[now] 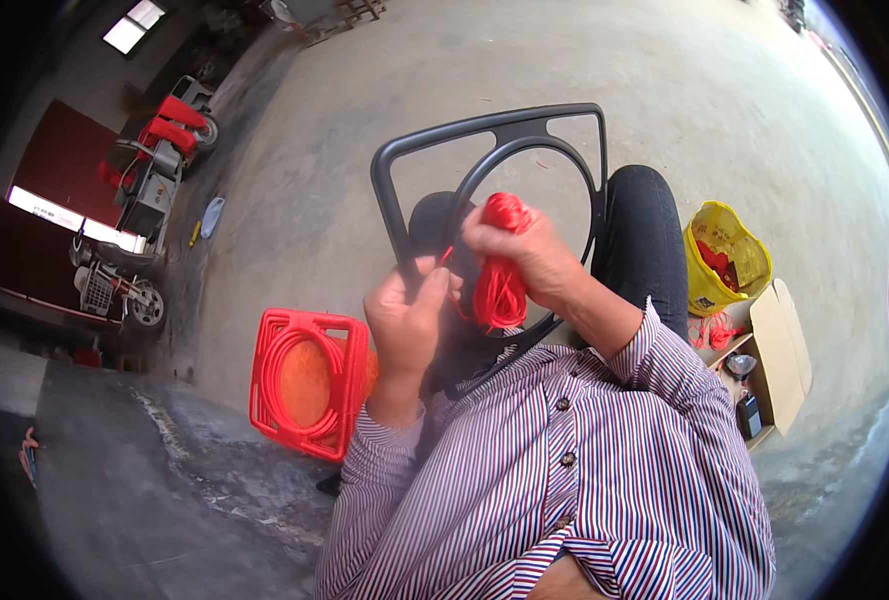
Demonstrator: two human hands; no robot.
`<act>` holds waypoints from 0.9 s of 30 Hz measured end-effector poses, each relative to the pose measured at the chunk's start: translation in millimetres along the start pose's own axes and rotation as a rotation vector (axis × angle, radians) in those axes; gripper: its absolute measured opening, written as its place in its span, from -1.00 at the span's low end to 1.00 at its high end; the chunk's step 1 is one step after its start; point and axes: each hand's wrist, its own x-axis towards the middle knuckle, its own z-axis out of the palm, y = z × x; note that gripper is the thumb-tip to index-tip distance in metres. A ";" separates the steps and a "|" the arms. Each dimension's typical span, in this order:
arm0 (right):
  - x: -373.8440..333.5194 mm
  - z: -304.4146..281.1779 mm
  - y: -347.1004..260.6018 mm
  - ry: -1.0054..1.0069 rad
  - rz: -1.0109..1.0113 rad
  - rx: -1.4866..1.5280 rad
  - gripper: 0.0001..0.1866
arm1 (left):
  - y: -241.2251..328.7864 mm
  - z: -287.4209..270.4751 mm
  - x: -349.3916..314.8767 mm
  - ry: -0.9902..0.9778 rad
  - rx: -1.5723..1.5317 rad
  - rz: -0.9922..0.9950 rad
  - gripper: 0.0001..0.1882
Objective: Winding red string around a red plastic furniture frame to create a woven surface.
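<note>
A dark grey plastic frame [514, 126] with a large round opening stands tilted across my lap, between and over my knees. My right hand [539, 255] is closed round a thick bundle of red cord [500, 297], held in front of the round opening. Beside the frame's left bar, my left hand [404, 320] pinches a thin strand of the same cord between thumb and fingers. The other left fingers are partly hidden behind that bar. A short length of cord runs between the two hands.
Left of me sits a stack of red plastic frames [342, 390] on an orange round seat. At my right stand a yellow bucket [704, 290] with red pieces inside and an open cardboard box [779, 360] beside loose red cord. Scooters [149, 200] line the left wall.
</note>
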 end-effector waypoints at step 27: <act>-39.8 -5.2 -11.1 -0.049 0.280 0.535 -0.62 | -23.7 1.9 -15.4 0.134 0.085 -0.065 -0.89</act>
